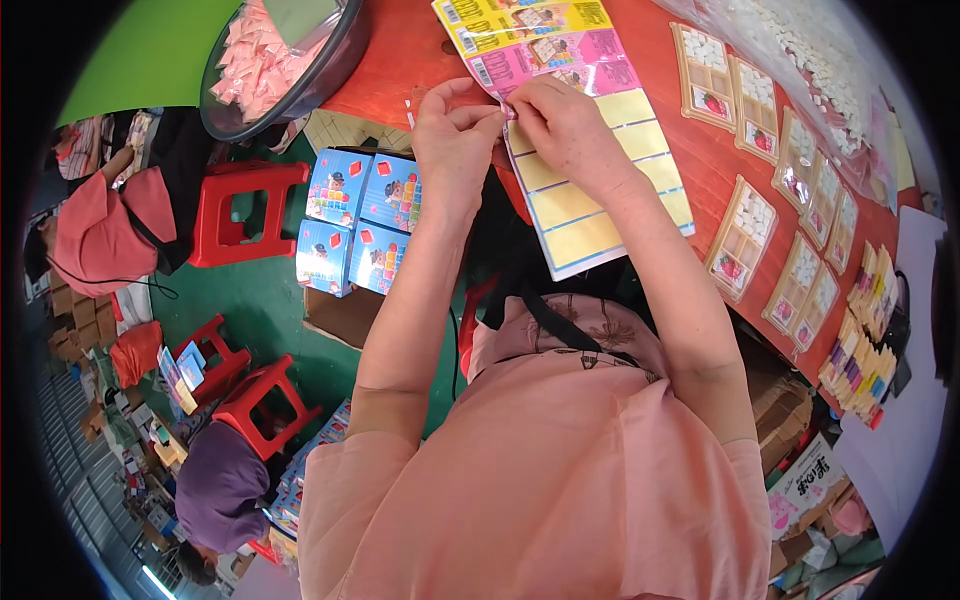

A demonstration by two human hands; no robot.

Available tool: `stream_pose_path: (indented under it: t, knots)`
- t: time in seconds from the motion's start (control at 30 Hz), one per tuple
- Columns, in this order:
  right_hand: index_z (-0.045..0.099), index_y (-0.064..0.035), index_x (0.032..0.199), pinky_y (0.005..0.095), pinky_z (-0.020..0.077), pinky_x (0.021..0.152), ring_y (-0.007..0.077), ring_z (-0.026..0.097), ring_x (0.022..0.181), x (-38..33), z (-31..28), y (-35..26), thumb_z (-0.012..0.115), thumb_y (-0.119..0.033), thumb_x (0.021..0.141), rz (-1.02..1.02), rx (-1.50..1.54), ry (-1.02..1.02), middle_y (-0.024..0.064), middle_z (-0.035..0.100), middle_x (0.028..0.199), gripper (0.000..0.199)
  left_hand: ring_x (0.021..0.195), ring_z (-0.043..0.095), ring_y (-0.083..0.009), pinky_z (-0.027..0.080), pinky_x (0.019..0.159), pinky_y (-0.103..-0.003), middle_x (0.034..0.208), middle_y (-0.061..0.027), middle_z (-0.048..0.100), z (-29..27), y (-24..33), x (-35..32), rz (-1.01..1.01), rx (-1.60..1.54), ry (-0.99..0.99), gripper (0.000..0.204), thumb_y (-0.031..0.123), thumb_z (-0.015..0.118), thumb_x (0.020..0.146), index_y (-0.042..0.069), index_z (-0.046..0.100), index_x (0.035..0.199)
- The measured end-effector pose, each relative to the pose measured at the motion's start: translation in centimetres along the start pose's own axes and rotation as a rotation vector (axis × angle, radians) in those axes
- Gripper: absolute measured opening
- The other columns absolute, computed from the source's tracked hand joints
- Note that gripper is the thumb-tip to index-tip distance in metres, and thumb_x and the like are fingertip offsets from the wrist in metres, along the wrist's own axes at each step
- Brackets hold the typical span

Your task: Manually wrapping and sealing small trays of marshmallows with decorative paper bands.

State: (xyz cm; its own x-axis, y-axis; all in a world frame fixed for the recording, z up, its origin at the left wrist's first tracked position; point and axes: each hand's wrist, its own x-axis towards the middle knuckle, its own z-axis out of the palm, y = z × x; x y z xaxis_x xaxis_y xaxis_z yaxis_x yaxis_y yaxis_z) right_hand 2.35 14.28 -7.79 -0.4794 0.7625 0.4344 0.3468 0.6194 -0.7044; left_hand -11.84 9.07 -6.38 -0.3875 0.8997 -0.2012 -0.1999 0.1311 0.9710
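Observation:
A sheet of labels [595,205] hangs over the near edge of the red table. Its upper part carries yellow and pink printed labels, and its lower rows are bare pale-yellow backing. At the sheet's left edge, beside a pink label [590,55], my left hand [455,135] is closed, with thumb and forefinger pinched together. My right hand [572,135] lies across the sheet, its thumb and forefinger pinching the same edge right by the left fingertips. The small bit between the fingertips looks like the pink label's corner, mostly hidden by the fingers.
Clear trays [741,235] with white pieces stand on the red table [660,140] at right, near a plastic bag [810,60] of white pieces. A basin [340,50] of pink packets sits at far left. Blue boxes [335,187], red stools [290,185] and other people are lower left.

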Motion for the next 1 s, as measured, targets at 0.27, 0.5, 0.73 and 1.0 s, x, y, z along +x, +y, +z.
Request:
stream_pose_path:
  t: [0.27, 0.5, 0.73, 1.0]
  knots:
    - [0.063, 0.0021, 0.094, 0.0426, 0.0545, 0.079, 0.0359, 0.066, 0.091, 0.6, -1.4, -1.6, 0.061, -0.003, 0.089, -0.027, -0.205, -0.211, 0.0172, 0.067, 0.094, 0.008, 0.076, 0.067, -0.0130, 0.053, 0.063, -0.024, 0.090, -0.0117, 0.073, 0.0, -0.5, -0.4, 0.051, 0.095, 0.068, 0.040, -0.006, 0.067, 0.086, -0.003, 0.049, 0.121]
    - [0.064, 0.0039, 0.093, 0.0443, 0.0560, 0.079, 0.0381, 0.067, 0.090, 1.7, -2.2, -3.2, 0.060, 0.000, 0.085, -0.002, -0.420, -0.411, 0.0205, 0.066, 0.094, 0.011, 0.075, 0.066, -0.0107, 0.052, 0.065, -0.024, 0.088, -0.0114, 0.073, 0.9, -1.3, -1.5, 0.243, 0.242, 0.060, 0.028, -0.005, 0.065, 0.089, -0.001, 0.049, 0.111]
    - [0.064, 0.0046, 0.088, 0.0449, 0.0549, 0.077, 0.0370, 0.068, 0.087, 1.6, -1.0, -2.9, 0.060, -0.002, 0.084, 0.077, -0.357, -0.310, 0.0208, 0.066, 0.092, 0.009, 0.073, 0.066, -0.0101, 0.052, 0.064, -0.024, 0.086, -0.0093, 0.070, 0.8, -2.4, -1.4, 0.315, 0.201, 0.076, 0.025, -0.007, 0.065, 0.089, 0.001, 0.048, 0.105]
    - [0.064, 0.0045, 0.087, 0.0447, 0.0518, 0.073, 0.0385, 0.064, 0.082, 1.2, -2.3, -0.3, 0.060, -0.006, 0.089, 0.021, -0.104, -0.213, 0.0192, 0.064, 0.085, 0.012, 0.071, 0.065, -0.0087, 0.052, 0.062, -0.023, 0.084, -0.0078, 0.069, 0.8, -1.9, -1.6, 0.282, 0.161, 0.081, 0.024, -0.007, 0.066, 0.089, 0.001, 0.048, 0.103]
